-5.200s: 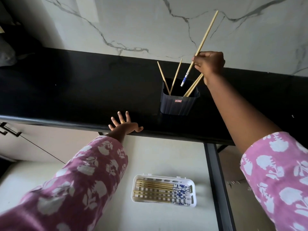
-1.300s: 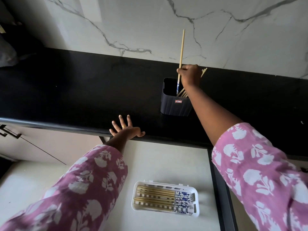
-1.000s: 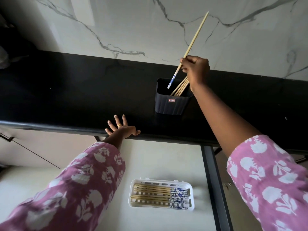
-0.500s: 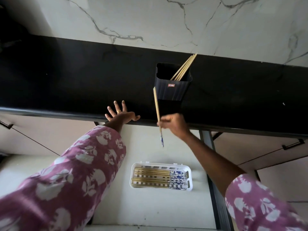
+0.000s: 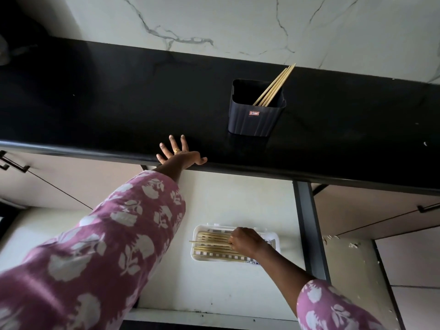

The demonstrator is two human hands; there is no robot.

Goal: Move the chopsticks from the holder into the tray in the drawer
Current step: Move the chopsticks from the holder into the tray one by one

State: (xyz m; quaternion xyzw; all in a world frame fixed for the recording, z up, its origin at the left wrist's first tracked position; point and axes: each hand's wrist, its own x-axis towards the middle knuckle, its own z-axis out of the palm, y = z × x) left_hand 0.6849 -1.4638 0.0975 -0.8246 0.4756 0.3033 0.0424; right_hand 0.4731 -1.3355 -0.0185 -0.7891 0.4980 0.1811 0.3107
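A dark ribbed holder [image 5: 256,115] stands on the black countertop [image 5: 119,103] with a few bamboo chopsticks [image 5: 275,85] leaning to its right corner. Below, in the open drawer [image 5: 214,198], a white slotted tray [image 5: 196,254] holds several chopsticks [image 5: 210,248] lying flat. My right hand [image 5: 246,241] is over the tray, pinching one chopstick [image 5: 207,241] whose thin end sticks out past the tray's left rim. My left hand [image 5: 179,156] rests flat with fingers spread on the countertop's front edge.
A marble wall [image 5: 238,25] rises behind the countertop. A dark vertical frame post [image 5: 307,222] runs along the drawer's right side. Closed cabinet fronts with black handles [image 5: 14,163] flank the drawer on both sides.
My right hand has lowered from the counter edge to the tray, bringing the chopstick from upright to lying level over the tray. My left hand stays on the counter edge.
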